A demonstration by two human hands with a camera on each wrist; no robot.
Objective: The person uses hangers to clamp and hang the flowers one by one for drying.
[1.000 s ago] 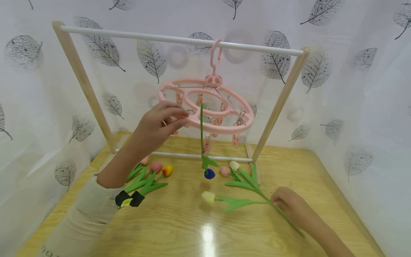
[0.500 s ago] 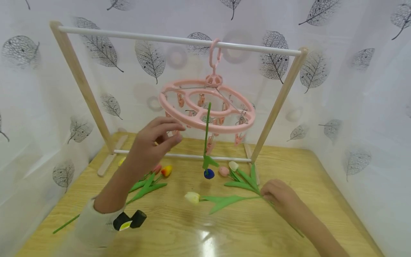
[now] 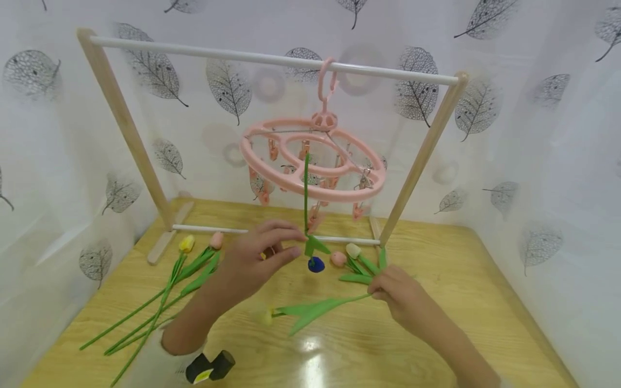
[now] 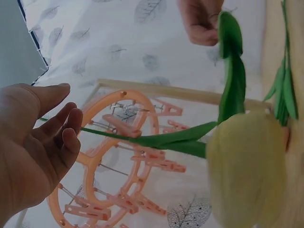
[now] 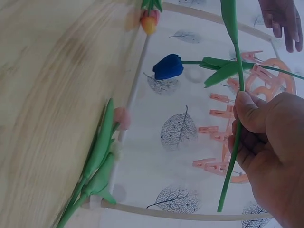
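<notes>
My right hand (image 3: 400, 296) pinches the green stem of a pale yellow tulip (image 4: 247, 171) between thumb and fingers; its bloom points left in the head view. A blue tulip (image 3: 317, 264) hangs bloom-down below the front of a round pink clip hanger (image 3: 320, 192). Close to its stem is my left hand (image 3: 262, 258), fingers loosely bent and holding nothing; contact with the stem cannot be told. In the right wrist view the yellow tulip's stem (image 5: 239, 114) crosses in front of the blue tulip (image 5: 168, 66). Several pink clips (image 5: 209, 164) dangle from the hanger.
A white rod (image 3: 194, 51) on wooden posts (image 3: 123, 126) carries the hanger. Several yellow and pink tulips (image 3: 186, 243) lie on the left of the wooden table (image 3: 466, 269). A pink tulip (image 3: 338, 259) and a white one (image 3: 353, 250) lie near the right post.
My left hand has let go of the hanger's rim and moved down to the right, beside the blue tulip. My right hand has carried the yellow tulip leftward.
</notes>
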